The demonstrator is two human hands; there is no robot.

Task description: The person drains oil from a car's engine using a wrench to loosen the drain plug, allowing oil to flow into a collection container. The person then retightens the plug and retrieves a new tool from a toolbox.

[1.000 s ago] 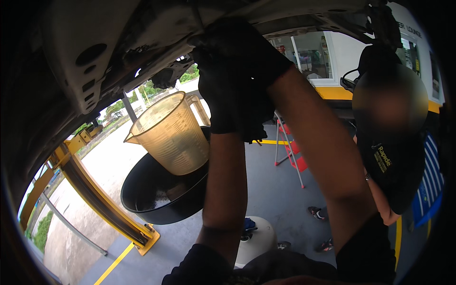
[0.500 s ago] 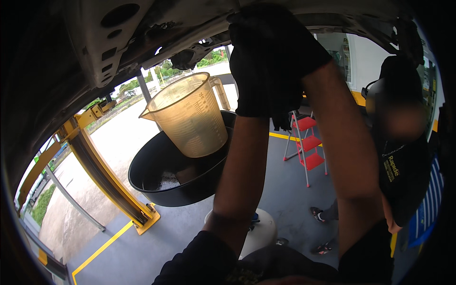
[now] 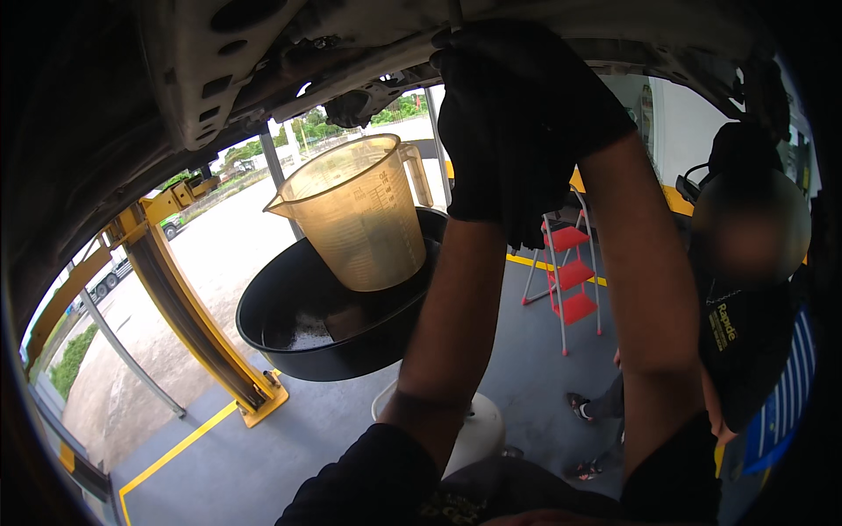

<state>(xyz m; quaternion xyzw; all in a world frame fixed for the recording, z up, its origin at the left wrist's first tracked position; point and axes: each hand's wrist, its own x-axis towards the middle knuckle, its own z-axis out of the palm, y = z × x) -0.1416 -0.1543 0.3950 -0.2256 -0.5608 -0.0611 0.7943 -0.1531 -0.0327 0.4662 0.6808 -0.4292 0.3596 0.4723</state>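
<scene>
Both my hands, in black gloves, are raised close together against the underside of a lifted vehicle [image 3: 263,96]. My left hand [image 3: 472,149] is closed just below my right hand [image 3: 553,92], which is closed too. A thin rod-like part [image 3: 454,16] shows above the fingertips, but what the fingers grip is hidden by the dark gloves. Left of my hands, a translucent yellowish measuring jug [image 3: 360,219] with a spout and handle stands in a wide black drain pan [image 3: 351,364]. The pan has a dark wet patch inside.
A co-worker [image 3: 745,324] in dark clothes stands close on the right. Behind my forearms is a step stool [image 3: 572,276] with red treads. A white tank [image 3: 478,434] sits below the pan. At left rises a yellow lift post [image 3: 189,307]; yellow lines mark the grey floor.
In the picture, my hands and the vehicle's underside have shifted slightly right and down. My hands stay together at the same part. The jug and pan look almost unchanged.
</scene>
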